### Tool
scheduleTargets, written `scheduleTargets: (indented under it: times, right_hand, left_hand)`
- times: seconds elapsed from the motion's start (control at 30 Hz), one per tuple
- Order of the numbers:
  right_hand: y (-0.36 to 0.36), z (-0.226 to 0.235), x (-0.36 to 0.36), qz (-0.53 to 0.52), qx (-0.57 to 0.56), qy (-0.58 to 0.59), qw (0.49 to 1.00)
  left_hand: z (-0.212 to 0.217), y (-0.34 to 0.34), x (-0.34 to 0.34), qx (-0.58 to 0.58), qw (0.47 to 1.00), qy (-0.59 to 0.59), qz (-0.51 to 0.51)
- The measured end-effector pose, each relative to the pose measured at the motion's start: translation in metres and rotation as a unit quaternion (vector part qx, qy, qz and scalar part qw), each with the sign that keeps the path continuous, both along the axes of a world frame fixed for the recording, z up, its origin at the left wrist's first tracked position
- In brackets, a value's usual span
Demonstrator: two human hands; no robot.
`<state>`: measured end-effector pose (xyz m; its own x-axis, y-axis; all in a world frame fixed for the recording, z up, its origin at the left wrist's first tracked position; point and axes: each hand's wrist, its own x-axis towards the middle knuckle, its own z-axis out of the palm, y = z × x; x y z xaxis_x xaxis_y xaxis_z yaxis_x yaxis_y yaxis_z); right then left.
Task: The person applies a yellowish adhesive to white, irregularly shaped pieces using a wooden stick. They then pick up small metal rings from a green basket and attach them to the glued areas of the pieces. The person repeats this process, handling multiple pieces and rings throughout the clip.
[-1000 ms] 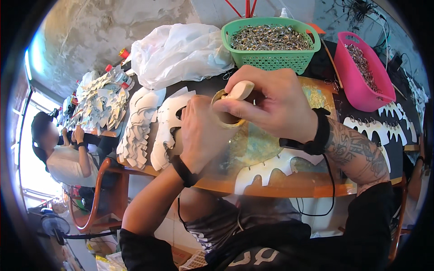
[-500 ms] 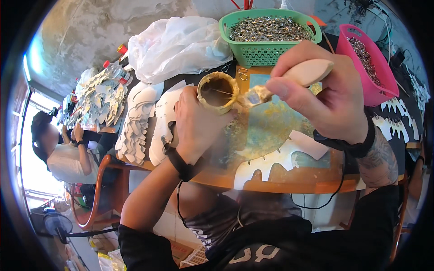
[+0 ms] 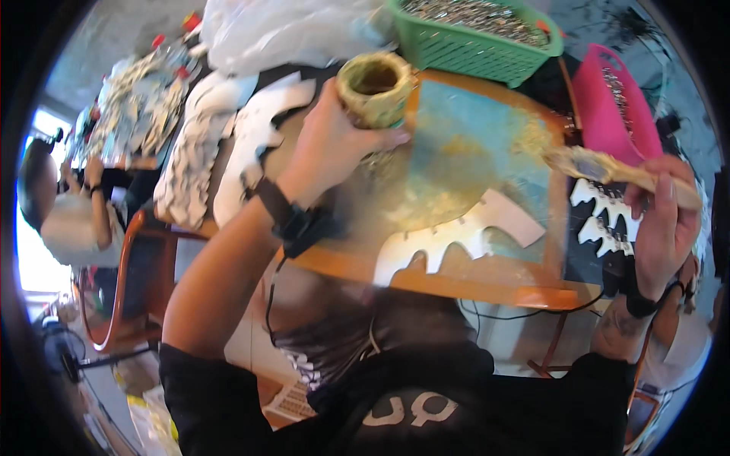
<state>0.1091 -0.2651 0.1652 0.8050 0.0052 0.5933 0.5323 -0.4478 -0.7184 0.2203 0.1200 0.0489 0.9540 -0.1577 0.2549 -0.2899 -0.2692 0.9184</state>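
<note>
Glue pot [image 3: 375,90], that's what my left hand [image 3: 328,148] has: a small round tin crusted in yellowish dried glue, mouth open to the ceiling, standing at the far left of the stained work board [image 3: 456,152]. My fingers are wrapped round its near side, thumb stretched along the base, gripping it firmly. I'd judge it light but tacky, the crust giving plenty of purchase, and the wall is the place to hold it, low down, so the open mouth stays level and nothing tips out.

Over on the right, my right hand [image 3: 661,224] is clenched round the handle of a glue brush [image 3: 608,169], its loaded, gummy head pointing left, well apart from the pot and raised over the right edge of the board. That one looks stiff in the handle and sticky at the tip, so I'd keep my fingers back on the handle.

Between the two hands lies a white jagged cut-out [image 3: 456,239], flat on the near part of the board. More white cut-outs [image 3: 243,148] stack up to the left. Far side: a green basket [image 3: 479,38] and a pink basket [image 3: 608,99]. Another person [image 3: 65,220] sits far left.
</note>
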Motion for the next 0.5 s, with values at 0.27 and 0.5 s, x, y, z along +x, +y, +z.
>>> scheduleTargets:
  times: [0.27,0.5]
  right_hand:
    - [0.031,-0.054,-0.026,0.013,0.038,0.144,0.989]
    - [0.071,-0.073,-0.023,0.089,-0.025,0.133,0.987]
  left_hand:
    - [0.057,-0.017,-0.132,0.294,0.944,-0.149,-0.007]
    - [-0.002,-0.117,-0.210,0.411,0.877,-0.197,-0.149]
